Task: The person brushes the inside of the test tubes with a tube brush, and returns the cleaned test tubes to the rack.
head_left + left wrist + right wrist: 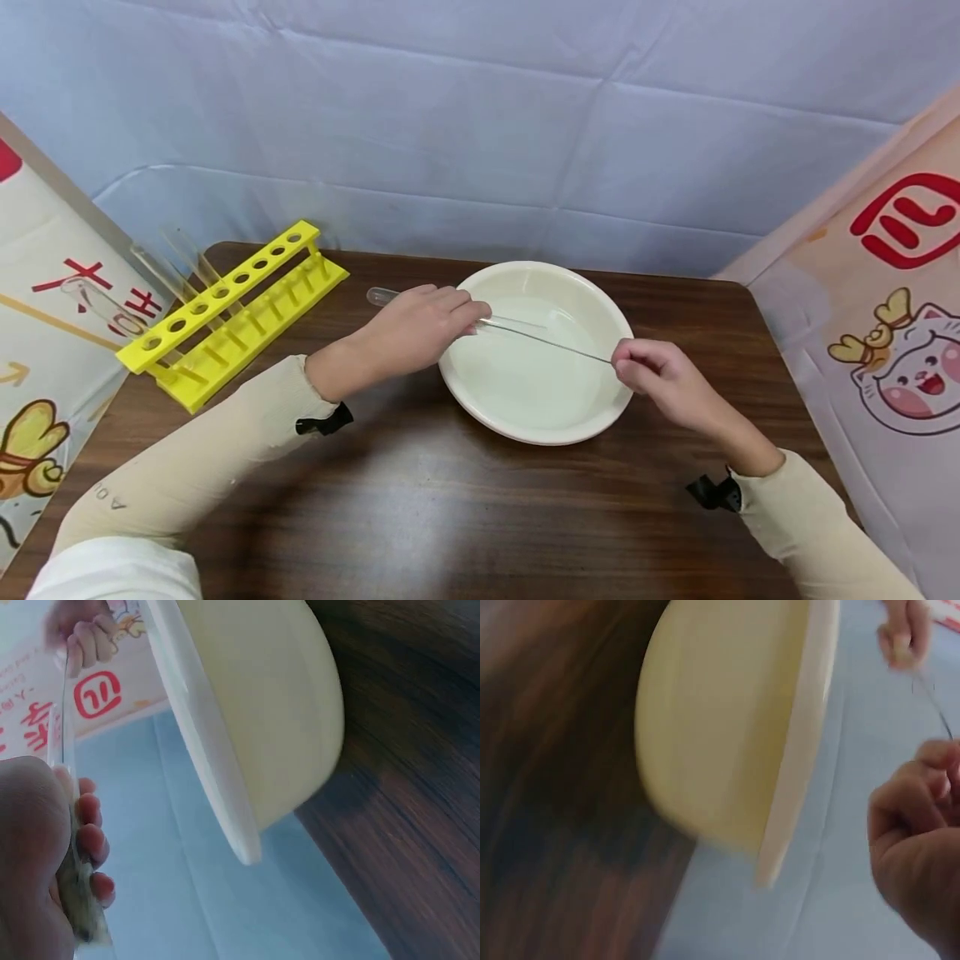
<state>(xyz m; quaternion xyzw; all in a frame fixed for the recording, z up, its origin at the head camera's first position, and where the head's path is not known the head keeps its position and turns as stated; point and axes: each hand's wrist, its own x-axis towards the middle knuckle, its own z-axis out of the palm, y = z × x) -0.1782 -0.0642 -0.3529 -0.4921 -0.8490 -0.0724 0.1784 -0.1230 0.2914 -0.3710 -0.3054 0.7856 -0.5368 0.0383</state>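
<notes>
My left hand (pixel 423 329) grips a clear glass test tube (pixel 381 297), its rounded end poking out to the left. Brownish bristles of a test tube brush (pixel 79 900) show inside the tube in the left wrist view. The brush's thin wire handle (pixel 551 342) runs from the tube's mouth across to my right hand (pixel 663 379), which pinches its far end. Both hands are held above a white basin (pixel 547 437), the left over its left rim and the right over its right rim. Liquid in the basin is hard to make out.
On the left of the dark wooden table (pixel 450 517) stands a yellow test tube rack (pixel 255 321), with three glass test tubes (pixel 161 271) leaning in its left half. A pale cloth wall (pixel 480 158) rises behind, and printed panels (pixel 900 350) flank the table.
</notes>
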